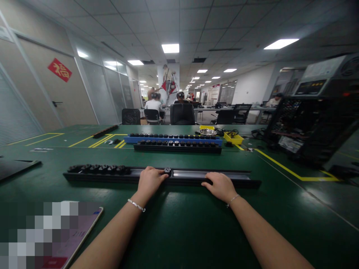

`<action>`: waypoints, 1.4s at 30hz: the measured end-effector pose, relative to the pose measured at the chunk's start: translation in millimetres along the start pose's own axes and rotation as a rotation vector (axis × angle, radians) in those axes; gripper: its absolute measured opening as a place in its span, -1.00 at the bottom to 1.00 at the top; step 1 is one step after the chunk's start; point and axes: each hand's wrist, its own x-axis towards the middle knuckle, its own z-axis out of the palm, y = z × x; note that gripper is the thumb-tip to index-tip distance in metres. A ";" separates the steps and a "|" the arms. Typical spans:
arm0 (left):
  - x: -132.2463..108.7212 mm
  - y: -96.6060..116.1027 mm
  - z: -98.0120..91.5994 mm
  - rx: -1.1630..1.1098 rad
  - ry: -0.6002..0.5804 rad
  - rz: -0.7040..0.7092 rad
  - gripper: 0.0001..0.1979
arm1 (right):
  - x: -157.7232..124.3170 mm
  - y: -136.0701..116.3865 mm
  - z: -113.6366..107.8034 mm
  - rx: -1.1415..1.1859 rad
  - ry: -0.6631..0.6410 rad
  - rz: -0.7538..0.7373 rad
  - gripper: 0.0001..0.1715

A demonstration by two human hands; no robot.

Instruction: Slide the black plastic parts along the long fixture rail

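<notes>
The left hand (151,181) pinches a small black block (168,171) seated midway along a long black grooved rail (185,182) on the green table (179,231), while the right hand (220,185) loosely clasps the rail's near wall, so uneven pressure could tilt and jam the block.

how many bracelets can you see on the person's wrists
2: one bracelet on the wrist of the left hand, a second bracelet on that of the right hand. No others show.
</notes>
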 end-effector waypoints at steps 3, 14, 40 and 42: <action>0.0 0.0 1.6 -0.009 0.008 0.016 -0.63 | -0.4 -0.1 0.0 0.009 0.004 0.001 -0.70; -1.1 3.9 3.3 -0.025 0.013 0.064 -0.62 | 0.5 -1.3 -2.2 0.006 -0.004 -0.002 -0.70; -3.0 9.0 6.3 -0.085 -0.012 0.148 -0.62 | 0.3 -1.1 -2.0 0.010 -0.017 0.008 -0.68; -2.9 8.7 7.4 -0.091 -0.016 0.155 -0.62 | 0.3 -1.2 -2.1 0.011 -0.020 0.008 -0.69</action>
